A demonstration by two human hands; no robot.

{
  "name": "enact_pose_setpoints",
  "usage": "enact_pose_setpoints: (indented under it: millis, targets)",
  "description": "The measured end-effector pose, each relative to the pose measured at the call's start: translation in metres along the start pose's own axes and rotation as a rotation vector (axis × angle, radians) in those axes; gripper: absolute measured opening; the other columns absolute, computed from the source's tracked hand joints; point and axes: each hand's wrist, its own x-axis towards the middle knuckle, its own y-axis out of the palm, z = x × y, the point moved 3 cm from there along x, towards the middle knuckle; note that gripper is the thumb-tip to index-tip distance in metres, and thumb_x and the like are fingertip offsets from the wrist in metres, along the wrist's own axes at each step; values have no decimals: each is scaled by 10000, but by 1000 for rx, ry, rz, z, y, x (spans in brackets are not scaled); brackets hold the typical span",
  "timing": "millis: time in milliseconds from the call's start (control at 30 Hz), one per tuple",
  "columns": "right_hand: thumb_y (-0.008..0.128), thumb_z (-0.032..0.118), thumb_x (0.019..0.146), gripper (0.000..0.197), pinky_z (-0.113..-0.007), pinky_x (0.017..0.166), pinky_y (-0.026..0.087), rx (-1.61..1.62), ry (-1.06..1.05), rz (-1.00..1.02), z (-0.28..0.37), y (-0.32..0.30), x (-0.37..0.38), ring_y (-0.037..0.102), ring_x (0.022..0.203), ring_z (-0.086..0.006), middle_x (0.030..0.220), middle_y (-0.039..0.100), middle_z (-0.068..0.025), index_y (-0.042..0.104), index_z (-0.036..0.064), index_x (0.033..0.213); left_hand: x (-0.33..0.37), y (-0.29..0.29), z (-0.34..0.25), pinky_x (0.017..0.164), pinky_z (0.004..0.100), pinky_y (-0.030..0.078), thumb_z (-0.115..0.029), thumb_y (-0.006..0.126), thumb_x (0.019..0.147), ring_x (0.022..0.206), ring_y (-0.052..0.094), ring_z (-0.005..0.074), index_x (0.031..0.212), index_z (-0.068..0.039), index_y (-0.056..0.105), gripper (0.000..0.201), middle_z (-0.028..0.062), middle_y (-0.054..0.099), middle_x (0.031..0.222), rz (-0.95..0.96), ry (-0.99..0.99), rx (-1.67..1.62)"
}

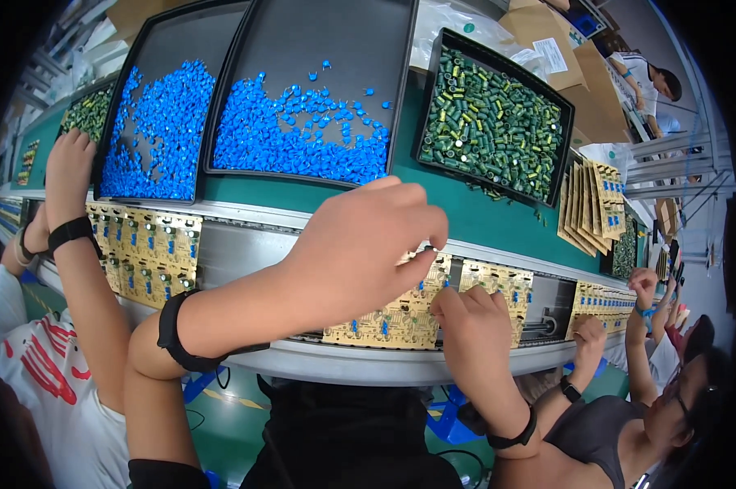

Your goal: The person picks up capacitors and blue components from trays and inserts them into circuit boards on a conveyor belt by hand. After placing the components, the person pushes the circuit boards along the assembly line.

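My left hand (368, 240) reaches across above the conveyor, thumb and index finger bent together in a pinch; whatever lies between the tips is too small to make out. Below it is a tan circuit board (408, 319) fitted with small blue parts. My right hand (475, 330) is at that board's right edge, its fingers curled down and their tips partly hidden. Another tan board (502, 281) sits just beyond the right hand. Ahead of my left hand, blue disc-shaped components (303, 138) with wire leads lie heaped in a black tray (327, 33).
A second black tray (180, 37) of blue parts stands left. At right, another tray (486, 181) holds green cylindrical capacitors (494, 114), near stacked boards (584, 208). Co-workers' hands (70, 167) (589, 334) are over boards on both sides. Metal rails (303, 232) edge the conveyor.
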Motion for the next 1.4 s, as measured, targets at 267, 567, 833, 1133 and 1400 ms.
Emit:
enact_pose_setpoints:
  millis: [267, 567, 833, 1133, 1400]
  targets:
    - [558, 20, 688, 108, -366, 651, 364, -11, -37, -6, -7, -1, -4, 547, 692, -230, 627, 571, -35, 532, 108, 744, 2, 9, 17, 745, 240, 533, 22, 626, 860, 815, 656, 114, 967, 41, 645, 111, 77, 687, 881, 285, -581, -1120]
    - [579, 36, 687, 105, -364, 655, 377, 0, -20, -59, -20, -2, -10, 558, 705, -231, 613, 561, -36, 542, 112, 750, 7, 8, 14, 771, 253, 543, 52, 602, 855, 825, 677, 146, 992, 62, 623, 139, 132, 695, 914, 293, -646, -1156]
    - [645, 145, 792, 126, -382, 690, 425, -2, 54, -379, -68, -28, 26, 556, 783, -284, 791, 609, -71, 629, 74, 894, -6, 9, 12, 733, 249, 540, 16, 632, 832, 824, 670, 119, 912, -11, 690, 102, 62, 700, 849, 360, -387, -458]
    - [602, 65, 647, 98, -308, 649, 406, -548, -41, -457, -91, 24, 76, 535, 759, -206, 723, 540, -59, 584, 56, 743, -48, 22, 3, 715, 372, 486, -46, 698, 741, 807, 597, 259, 847, -76, 686, 111, 56, 665, 798, 463, -140, -77]
    - [607, 86, 657, 71, -308, 631, 382, -641, -113, -499, -92, 28, 79, 511, 742, -190, 712, 524, -36, 555, 91, 705, -51, 29, -6, 720, 383, 452, -68, 706, 726, 807, 540, 277, 804, -84, 644, 100, 46, 607, 795, 441, -22, 124]
